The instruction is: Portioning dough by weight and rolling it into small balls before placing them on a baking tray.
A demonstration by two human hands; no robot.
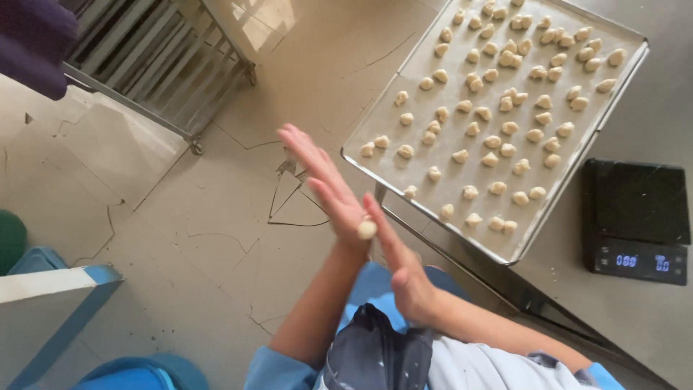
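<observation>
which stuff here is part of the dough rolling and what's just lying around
In use:
- left hand and right hand, palms pressed around a small dough ball
- baking tray lined with paper, filled with rows of dough balls
- digital scale beside the tray

Lying about:
- metal rack on the cracked floor
- blue-edged board

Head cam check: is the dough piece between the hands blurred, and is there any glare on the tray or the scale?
Head view: the left hand and right hand are slightly motion-smeared, and the dough piece between them is soft-edged; the tray is evenly lit without glare; the scale shows only its glowing display, with a faint sheen on top.
</observation>
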